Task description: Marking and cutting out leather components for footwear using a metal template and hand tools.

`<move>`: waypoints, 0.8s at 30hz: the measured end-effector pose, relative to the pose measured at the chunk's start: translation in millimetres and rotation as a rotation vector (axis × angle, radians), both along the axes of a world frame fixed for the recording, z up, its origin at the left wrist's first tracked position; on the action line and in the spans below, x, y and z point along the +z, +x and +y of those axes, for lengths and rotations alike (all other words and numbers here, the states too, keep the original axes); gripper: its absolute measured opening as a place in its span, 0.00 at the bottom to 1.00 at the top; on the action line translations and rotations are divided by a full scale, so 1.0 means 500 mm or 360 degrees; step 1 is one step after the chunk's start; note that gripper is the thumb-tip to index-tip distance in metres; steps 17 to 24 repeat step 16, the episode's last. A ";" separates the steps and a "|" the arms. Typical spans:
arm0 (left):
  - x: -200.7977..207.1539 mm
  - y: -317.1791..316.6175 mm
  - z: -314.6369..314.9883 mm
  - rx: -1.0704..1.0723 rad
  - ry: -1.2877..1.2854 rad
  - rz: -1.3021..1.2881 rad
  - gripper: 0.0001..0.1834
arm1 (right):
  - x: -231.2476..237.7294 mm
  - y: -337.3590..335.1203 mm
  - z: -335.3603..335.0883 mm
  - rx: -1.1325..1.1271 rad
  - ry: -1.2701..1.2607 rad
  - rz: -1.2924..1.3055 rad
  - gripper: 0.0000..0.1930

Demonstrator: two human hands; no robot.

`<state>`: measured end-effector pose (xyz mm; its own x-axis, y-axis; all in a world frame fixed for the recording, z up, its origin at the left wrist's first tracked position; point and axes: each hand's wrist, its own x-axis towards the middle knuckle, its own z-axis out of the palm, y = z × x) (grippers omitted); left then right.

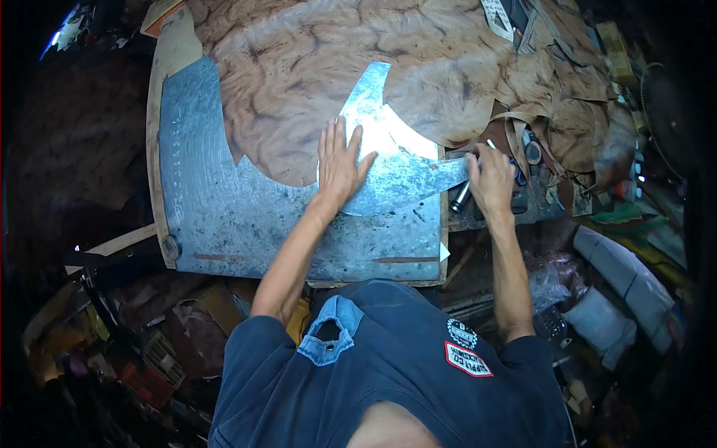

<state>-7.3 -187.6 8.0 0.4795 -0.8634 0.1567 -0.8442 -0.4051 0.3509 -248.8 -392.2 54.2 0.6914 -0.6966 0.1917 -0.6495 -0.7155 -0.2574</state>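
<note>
A grey curved sheet-metal template point(403, 183), shaped like a crescent with two pointed arms, lies over a pale sheet point(411, 138) and the metal-topped work board. My left hand point(342, 160) rests flat on the template's left part, fingers spread. At the tip of its right arm, my right hand point(493, 178) is closed, and the end of a slim white pen-like stick point(491, 142) shows above the fingers. A dark cylinder with a silver end point(461, 197) lies just left of that hand; whether the hand touches it cannot be made out.
A large brown mottled leather hide point(276, 82) covers the far side of the bench. The scratched metal board point(224, 216) lies nearest me. Leather scraps point(515, 127) and hand tools point(532, 149) crowd the right. Wrapped bundles point(627, 269) stand below at right, and a crate point(163, 358) at lower left.
</note>
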 end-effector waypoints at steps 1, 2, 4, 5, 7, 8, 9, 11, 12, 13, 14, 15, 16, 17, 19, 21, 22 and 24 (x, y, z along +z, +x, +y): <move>0.018 -0.030 0.031 0.0030 0.0046 0.0134 0.34 | -0.007 0.007 0.021 -0.0009 0.0075 0.0053 0.19; 0.025 -0.050 0.066 0.0024 0.0022 0.0139 0.34 | -0.009 0.014 0.037 -0.0026 0.0144 0.0107 0.20; 0.023 -0.067 0.133 0.0038 0.0118 0.0125 0.37 | 0.005 0.031 0.055 -0.0152 0.0300 0.0052 0.20; 0.033 -0.069 0.146 0.0009 0.0084 0.0139 0.37 | 0.004 0.030 0.053 -0.0224 0.0404 -0.0098 0.19; 0.055 -0.067 0.162 -0.0089 0.0091 0.0228 0.46 | 0.022 0.028 0.061 -0.0323 0.0463 -0.0251 0.19; 0.060 -0.065 0.167 -0.0125 0.0055 0.0235 0.46 | 0.043 0.036 0.072 -0.0422 0.0787 -0.0620 0.18; 0.064 -0.065 0.169 -0.0230 0.0045 0.0262 0.52 | 0.068 0.044 0.087 -0.0512 0.1101 -0.1002 0.18; 0.051 -0.054 0.187 -0.0359 -0.0081 0.0300 0.60 | 0.149 0.086 0.147 -0.0359 0.1351 -0.1473 0.21; 0.049 -0.045 0.192 -0.0380 -0.0145 0.0354 0.55 | 0.194 0.099 0.187 -0.0330 0.1562 -0.1684 0.23; 0.014 -0.024 0.196 -0.0426 -0.0294 0.0368 0.53 | 0.248 0.123 0.235 -0.0356 0.1528 -0.1695 0.23; -0.023 0.002 0.208 -0.0461 -0.0439 0.0377 0.50 | 0.300 0.153 0.285 -0.0199 0.1480 -0.1761 0.26; -0.019 0.026 0.223 -0.0497 -0.0531 0.0924 0.50 | 0.332 0.167 0.323 -0.0052 0.1421 -0.1826 0.29; 0.015 0.053 0.231 -0.0541 -0.0603 0.1480 0.49 | 0.356 0.161 0.352 0.0119 0.1548 -0.1895 0.36; 0.015 0.053 0.231 -0.0541 -0.0603 0.1480 0.49 | 0.356 0.161 0.352 0.0119 0.1548 -0.1895 0.36; 0.015 0.053 0.231 -0.0541 -0.0603 0.1480 0.49 | 0.356 0.161 0.352 0.0119 0.1548 -0.1895 0.36; 0.015 0.053 0.231 -0.0541 -0.0603 0.1480 0.49 | 0.356 0.161 0.352 0.0119 0.1548 -0.1895 0.36; 0.015 0.053 0.231 -0.0541 -0.0603 0.1480 0.49 | 0.356 0.161 0.352 0.0119 0.1548 -0.1895 0.36; 0.015 0.053 0.231 -0.0541 -0.0603 0.1480 0.49 | 0.356 0.161 0.352 0.0119 0.1548 -0.1895 0.36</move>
